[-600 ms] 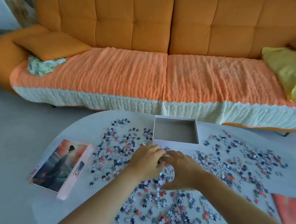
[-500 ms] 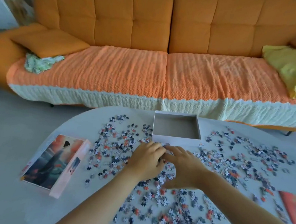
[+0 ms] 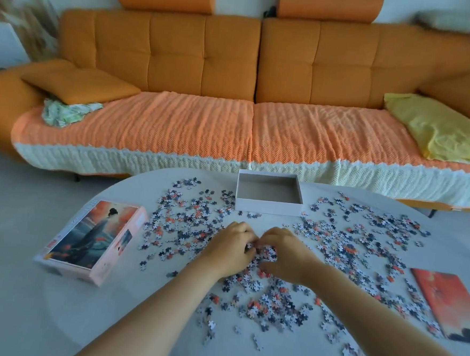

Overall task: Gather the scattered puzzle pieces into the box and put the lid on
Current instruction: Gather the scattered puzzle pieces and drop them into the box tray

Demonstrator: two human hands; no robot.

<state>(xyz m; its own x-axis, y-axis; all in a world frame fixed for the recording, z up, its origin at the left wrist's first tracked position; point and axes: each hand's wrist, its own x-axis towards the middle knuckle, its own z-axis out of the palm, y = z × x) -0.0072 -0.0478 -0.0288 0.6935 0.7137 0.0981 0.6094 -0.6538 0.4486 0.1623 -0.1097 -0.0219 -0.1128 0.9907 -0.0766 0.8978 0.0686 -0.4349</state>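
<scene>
While puzzle pieces (image 3: 186,224) lie scattered across a pale round desk (image 3: 25,302), a person's two hands meet near its middle, knuckles up and fingertips close together. The left hand (image 3: 230,247) and the right hand (image 3: 287,255) both have their fingers curled inward, cupping a small heap of white-backed pieces that shows between them. Whether the heap has left the desk cannot be told.

More pieces spread out on every side: a loose band to the left of the left hand, a denser field to the right of the right hand, and a thick patch under and beside both forearms.

The box (image 3: 268,208), open and with nothing inside, stands at the far edge of the desk just beyond the fingertips, apart from both hands, with a few stray pieces along its near wall. The lid (image 3: 93,240), its printed picture facing up, lies well to the left of the left hand, clear of most pieces.

A printed orange sheet (image 3: 453,301) lies at the right edge of the desk, with pieces against its near side. An orange sofa (image 3: 203,59) with a knitted cover fills the background.
</scene>
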